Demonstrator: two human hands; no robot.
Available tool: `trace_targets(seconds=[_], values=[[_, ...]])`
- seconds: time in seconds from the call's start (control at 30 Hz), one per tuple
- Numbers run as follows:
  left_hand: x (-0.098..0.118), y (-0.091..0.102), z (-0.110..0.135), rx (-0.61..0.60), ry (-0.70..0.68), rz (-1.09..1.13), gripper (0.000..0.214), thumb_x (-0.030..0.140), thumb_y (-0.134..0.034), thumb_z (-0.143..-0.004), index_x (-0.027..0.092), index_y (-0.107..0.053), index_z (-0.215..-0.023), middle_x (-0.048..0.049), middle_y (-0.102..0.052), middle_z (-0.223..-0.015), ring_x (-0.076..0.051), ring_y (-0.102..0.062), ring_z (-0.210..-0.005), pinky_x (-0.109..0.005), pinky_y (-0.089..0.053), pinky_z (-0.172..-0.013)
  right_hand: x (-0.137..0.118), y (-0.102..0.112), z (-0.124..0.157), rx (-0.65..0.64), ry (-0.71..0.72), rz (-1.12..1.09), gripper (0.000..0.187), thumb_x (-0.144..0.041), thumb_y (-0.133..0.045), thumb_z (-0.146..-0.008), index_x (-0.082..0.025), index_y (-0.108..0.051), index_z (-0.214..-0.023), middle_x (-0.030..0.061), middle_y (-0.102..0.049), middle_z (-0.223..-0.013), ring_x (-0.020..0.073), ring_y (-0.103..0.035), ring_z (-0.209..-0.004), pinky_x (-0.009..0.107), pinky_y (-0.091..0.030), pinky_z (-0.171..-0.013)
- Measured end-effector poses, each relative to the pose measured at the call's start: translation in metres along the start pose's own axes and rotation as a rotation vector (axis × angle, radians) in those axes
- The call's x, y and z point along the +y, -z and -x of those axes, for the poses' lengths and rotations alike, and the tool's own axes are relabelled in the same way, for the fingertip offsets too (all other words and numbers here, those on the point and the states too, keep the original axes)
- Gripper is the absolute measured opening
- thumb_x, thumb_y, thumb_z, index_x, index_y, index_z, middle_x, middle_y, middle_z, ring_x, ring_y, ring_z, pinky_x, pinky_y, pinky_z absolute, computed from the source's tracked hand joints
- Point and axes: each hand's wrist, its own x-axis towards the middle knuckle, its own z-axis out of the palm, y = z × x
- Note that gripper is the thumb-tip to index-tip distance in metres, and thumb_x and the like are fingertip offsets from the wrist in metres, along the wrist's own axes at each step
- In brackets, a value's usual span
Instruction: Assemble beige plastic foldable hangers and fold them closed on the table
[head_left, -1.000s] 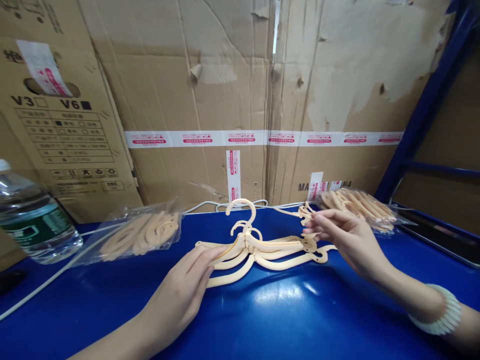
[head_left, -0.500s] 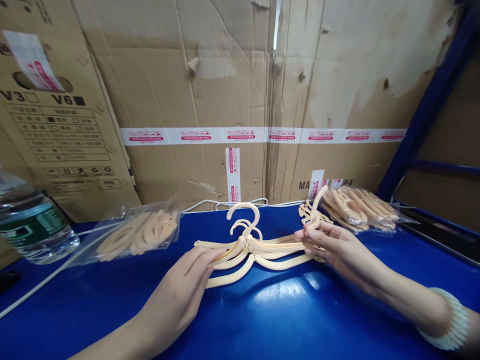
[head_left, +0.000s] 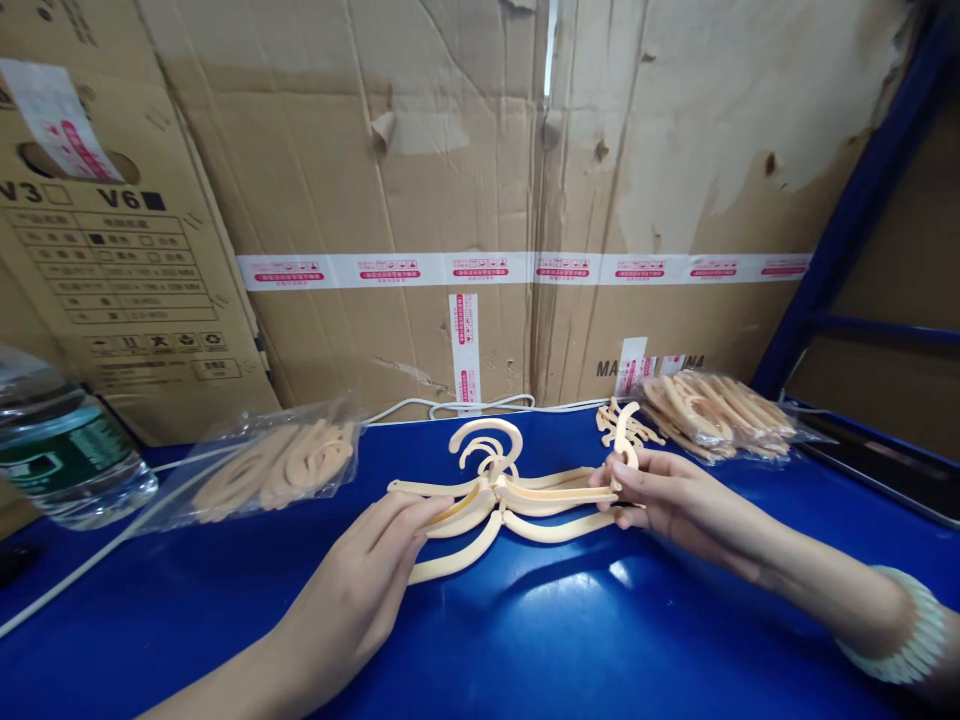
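Note:
Several pale beige plastic clothes hangers stand bunched together over the blue table, their curved hooks pointing up. My left hand is closed around the left arms of these hangers, fingertips hiding part of them. Upright between the thumb and fingers of my right hand is a small beige curved piece. That same hand is at the right ends of the hanger arms, and its lower fingers cover the tip of the nearest one.
Clear bags of beige hanger parts lie left and right. Loose small pieces sit behind my right hand. A water bottle and a white cable are at left, a dark flat device at right. Cardboard walls the back.
My right hand has turned slightly, and the curved piece in it has come down and to the left. The front hanger's hook has tilted a little. My left hand stays in place.

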Motion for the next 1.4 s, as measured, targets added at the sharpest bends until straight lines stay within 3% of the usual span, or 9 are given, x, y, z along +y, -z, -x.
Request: trace_targets(seconds=[0.3, 0.5, 0.97, 1.23, 1.4], values=[[0.001, -0.001, 0.001, -0.016, 0.010, 0.035, 0.036, 0.009, -0.036, -0.100, 0.021, -0.050, -0.131, -0.0087, -0.060, -0.116, -0.019, -0.059, -0.109, -0.034, -0.050, -0.096, 0.001, -0.001, 0.002, -0.014, -0.034, -0.028, 0.029, -0.037, -0.083, -0.075, -0.014, -0.067, -0.080, 0.0031, -0.064, -0.068, 0.0116, -0.058, -0.063, 0.020, -0.049, -0.057], [0.000, 0.000, 0.002, -0.052, -0.007, 0.063, 0.036, 0.008, -0.035, -0.100, 0.020, -0.049, -0.131, -0.0087, -0.059, -0.116, -0.018, -0.059, -0.106, -0.029, -0.050, -0.091, 0.003, -0.002, 0.002, 0.024, -0.029, -0.085, 0.032, -0.031, -0.091, -0.064, -0.012, -0.066, -0.073, 0.0015, -0.063, -0.069, 0.0092, -0.059, -0.062, 0.018, -0.048, -0.057], [0.000, 0.000, 0.001, -0.076, -0.018, 0.076, 0.037, 0.007, -0.033, -0.100, 0.018, -0.047, -0.132, -0.0098, -0.058, -0.117, -0.017, -0.058, -0.109, -0.027, -0.050, -0.094, 0.000, -0.009, 0.006, 0.115, 0.071, -0.012, 0.036, -0.035, -0.092, -0.061, -0.013, -0.065, -0.071, 0.0021, -0.063, -0.068, 0.0114, -0.059, -0.059, 0.021, -0.047, -0.055], [0.001, 0.001, 0.002, -0.080, -0.006, 0.056, 0.037, 0.009, -0.035, -0.100, 0.019, -0.047, -0.133, -0.0091, -0.059, -0.112, -0.017, -0.060, -0.103, -0.027, -0.052, -0.090, 0.007, 0.002, 0.006, 0.126, 0.131, 0.041, 0.031, -0.037, -0.087, -0.071, -0.015, -0.067, -0.078, 0.0023, -0.064, -0.070, 0.0117, -0.059, -0.059, 0.023, -0.046, -0.056], [0.002, 0.000, 0.002, -0.046, -0.010, 0.042, 0.038, 0.010, -0.035, -0.099, 0.019, -0.046, -0.134, -0.0089, -0.061, -0.109, -0.017, -0.062, -0.103, -0.028, -0.053, -0.089, 0.008, -0.002, 0.005, 0.126, 0.173, 0.019, 0.026, -0.038, -0.082, -0.077, -0.017, -0.069, -0.082, 0.0019, -0.063, -0.070, 0.0117, -0.058, -0.062, 0.022, -0.047, -0.056]])
